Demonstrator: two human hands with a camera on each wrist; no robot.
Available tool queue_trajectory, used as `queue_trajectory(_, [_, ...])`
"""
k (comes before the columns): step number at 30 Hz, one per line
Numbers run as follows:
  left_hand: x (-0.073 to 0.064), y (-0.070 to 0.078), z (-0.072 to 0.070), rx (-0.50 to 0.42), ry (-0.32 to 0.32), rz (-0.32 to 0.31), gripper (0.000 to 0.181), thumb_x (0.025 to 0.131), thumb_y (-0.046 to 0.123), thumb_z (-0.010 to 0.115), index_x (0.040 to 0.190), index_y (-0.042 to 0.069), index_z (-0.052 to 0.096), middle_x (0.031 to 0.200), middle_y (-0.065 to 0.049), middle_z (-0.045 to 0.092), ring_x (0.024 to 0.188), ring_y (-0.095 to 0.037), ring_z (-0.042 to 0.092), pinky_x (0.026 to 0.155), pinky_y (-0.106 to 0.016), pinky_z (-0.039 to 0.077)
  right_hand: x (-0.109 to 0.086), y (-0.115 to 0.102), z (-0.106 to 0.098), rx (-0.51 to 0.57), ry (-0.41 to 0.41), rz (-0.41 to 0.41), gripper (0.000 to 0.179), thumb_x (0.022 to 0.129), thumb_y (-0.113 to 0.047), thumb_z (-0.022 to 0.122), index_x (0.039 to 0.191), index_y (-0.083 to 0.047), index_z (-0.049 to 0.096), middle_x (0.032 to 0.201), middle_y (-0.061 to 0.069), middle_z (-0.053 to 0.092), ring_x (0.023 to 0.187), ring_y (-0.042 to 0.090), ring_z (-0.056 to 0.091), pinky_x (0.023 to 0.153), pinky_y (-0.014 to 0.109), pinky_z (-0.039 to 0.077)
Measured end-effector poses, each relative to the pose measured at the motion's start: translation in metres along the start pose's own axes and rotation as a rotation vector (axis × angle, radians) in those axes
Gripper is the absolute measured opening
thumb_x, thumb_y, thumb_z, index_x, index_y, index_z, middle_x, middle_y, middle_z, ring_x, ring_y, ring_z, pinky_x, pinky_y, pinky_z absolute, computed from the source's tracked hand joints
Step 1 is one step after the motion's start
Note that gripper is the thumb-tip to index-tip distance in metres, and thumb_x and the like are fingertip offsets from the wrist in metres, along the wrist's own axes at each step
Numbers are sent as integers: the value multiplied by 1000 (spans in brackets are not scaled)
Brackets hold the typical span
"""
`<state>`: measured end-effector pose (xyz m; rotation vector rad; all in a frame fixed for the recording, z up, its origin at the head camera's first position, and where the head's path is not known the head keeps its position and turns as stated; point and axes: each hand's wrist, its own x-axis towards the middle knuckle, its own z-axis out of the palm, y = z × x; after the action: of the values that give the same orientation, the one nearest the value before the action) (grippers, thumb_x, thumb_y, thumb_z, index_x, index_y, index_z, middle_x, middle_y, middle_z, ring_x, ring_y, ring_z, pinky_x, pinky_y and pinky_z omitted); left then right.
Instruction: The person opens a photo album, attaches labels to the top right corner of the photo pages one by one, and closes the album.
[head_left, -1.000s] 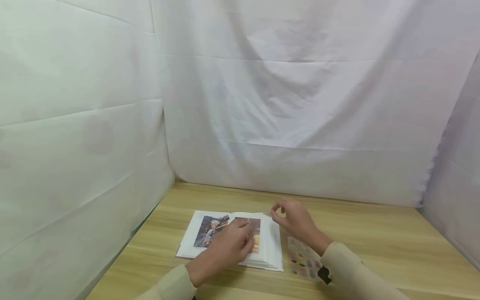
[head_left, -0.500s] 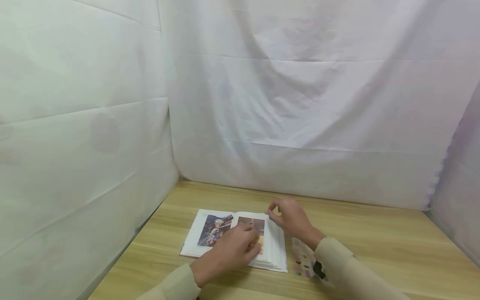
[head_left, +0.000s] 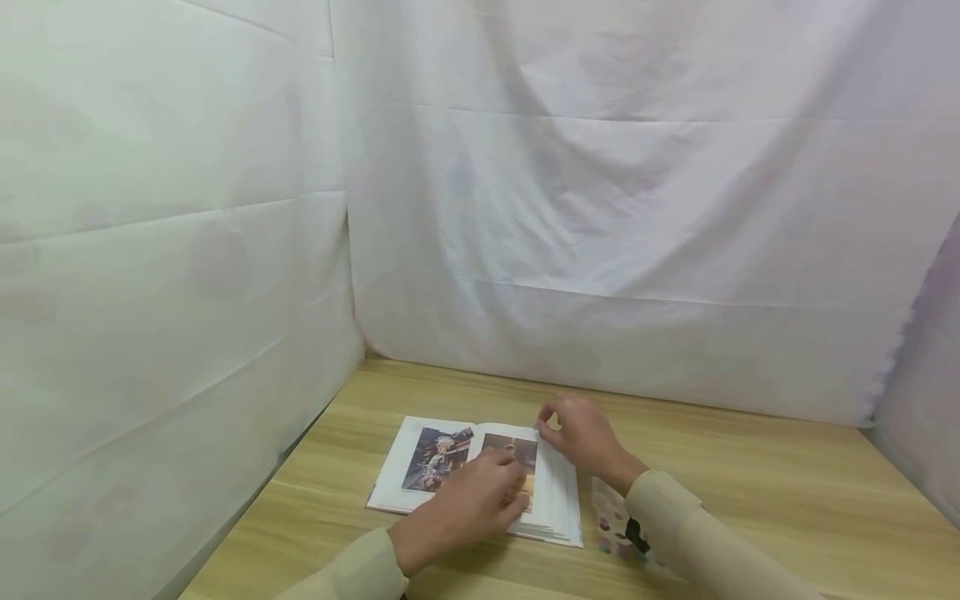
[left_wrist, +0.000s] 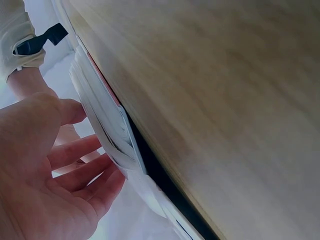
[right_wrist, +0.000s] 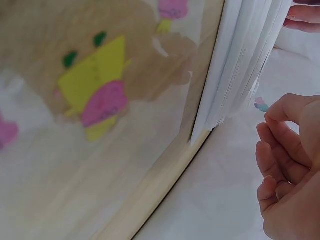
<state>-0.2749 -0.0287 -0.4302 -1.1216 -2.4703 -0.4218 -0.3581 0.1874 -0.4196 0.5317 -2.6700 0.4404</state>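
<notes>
An open book (head_left: 397, 473) lies on the table, a printed picture on each visible page. My left hand (head_left: 480, 496) rests on the right page, over part of its picture. In the left wrist view its fingers (left_wrist: 82, 175) are loosely bent against the book's page stack (left_wrist: 102, 107). At the far right corner of the book is my right hand (head_left: 583, 432). Its thumb and index finger pinch a small pink and teal sticker (right_wrist: 260, 104), close to the page edges in the right wrist view. The other fingers curl below.
A clear sticker sheet (right_wrist: 150, 125) with pink, yellow and green shapes lies on the table (head_left: 750, 483) right of the book, partly under my right forearm. White cloth (head_left: 600, 208) hangs behind the table and along both sides.
My right hand has come slightly closer to the book's far right corner, sticker pinched. My left hand stays on the right page. The head view has shifted slightly to the left.
</notes>
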Motion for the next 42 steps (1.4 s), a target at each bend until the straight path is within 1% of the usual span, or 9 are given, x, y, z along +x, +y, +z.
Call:
queue_trajectory(2, [0,0,1,12,-7,-6,9,92,26,68,94,18,71,88,8,66,115,-24,66,87,-30,58,-1,0,0,-6,2,-11,5,88,-27,75,85,-23,73,89,-7,71,75,6,58,65,23,49])
queue_trajectory(8, [1,1,-1,35,-25,-10,10,93,26,68,86,20,67,83,10,62,113,-23,67,84,-29,58,-2,-3,1,-16,-12,-28,5,88,-26,75,84,-23,74,87,-6,72,72,4,55,64,25,48])
queue_trajectory(12, [0,1,-1,32,-10,2,11,92,25,68,83,20,65,78,12,56,95,-14,65,72,-22,53,-3,-4,3,-14,-22,-36,5,88,-25,74,83,-23,74,85,-8,71,69,3,53,63,23,46])
queue_trajectory(15, [0,1,-1,29,-2,14,12,91,24,68,82,19,64,76,12,51,78,-8,54,63,-17,44,-5,-4,6,-12,-29,-40,6,87,-24,75,82,-24,74,84,-10,71,68,2,52,62,22,45])
queue_trajectory(17, [0,1,-1,35,2,22,14,91,24,69,80,19,62,76,13,50,75,-7,51,62,-17,42,-5,-3,7,-12,-36,-42,7,88,-25,75,81,-24,74,84,-10,70,68,2,51,62,22,44])
queue_trajectory(26, [1,4,0,48,-2,23,16,93,25,67,79,20,59,79,11,51,74,-6,47,63,-18,41,-7,-6,6,2,-59,-70,8,86,-23,76,78,-24,74,85,-10,71,68,3,51,64,23,44])
queue_trajectory(32, [1,5,1,62,7,25,18,92,24,67,77,20,59,79,10,50,75,-8,47,62,-18,39,-9,-4,8,-4,-71,-80,6,85,-20,73,81,-24,77,88,-10,73,73,3,54,67,24,46])
queue_trajectory(37, [1,5,0,79,17,40,17,92,22,67,77,20,60,78,9,52,74,-8,47,63,-18,39,-14,-7,5,-15,-85,-119,26,77,-4,62,86,-21,80,95,-8,76,77,6,57,68,25,47])
queue_trajectory(42, [1,5,-1,71,14,38,15,91,23,68,78,20,61,79,10,52,74,-8,47,63,-18,40,-18,-9,1,-16,-100,-97,34,75,1,59,91,-19,81,99,-6,77,75,8,55,67,25,44])
